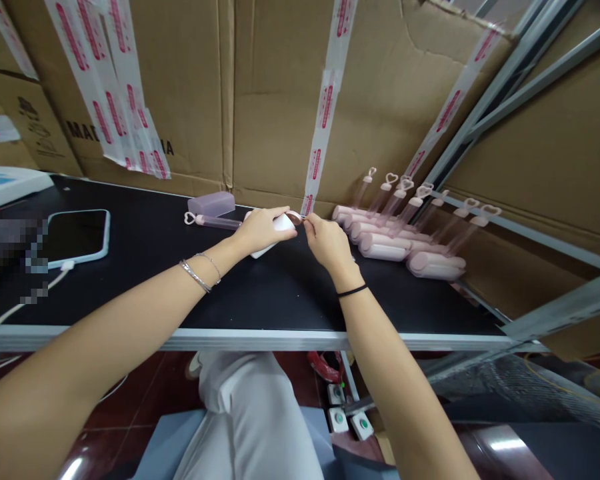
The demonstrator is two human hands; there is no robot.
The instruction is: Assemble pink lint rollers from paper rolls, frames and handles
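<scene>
My left hand (263,230) is wrapped round a white case (284,225), held just above the black tabletop. A small round pinkish end (294,217) shows at the case's right side. My right hand (325,240) is closed in a pinch right beside that end, on something too small to make out. Just left of my left hand, a purple tube with a heart-shaped top (215,223) lies on the table, in front of a purple translucent case (211,203).
Several pink cases (385,245) with upright heart-topped tubes (415,200) stand at the right. A phone (76,237) with a cable (55,283) lies at the left. Cardboard (275,100) walls the back; a metal frame (570,307) borders the right. The table's front edge (260,339) is metal.
</scene>
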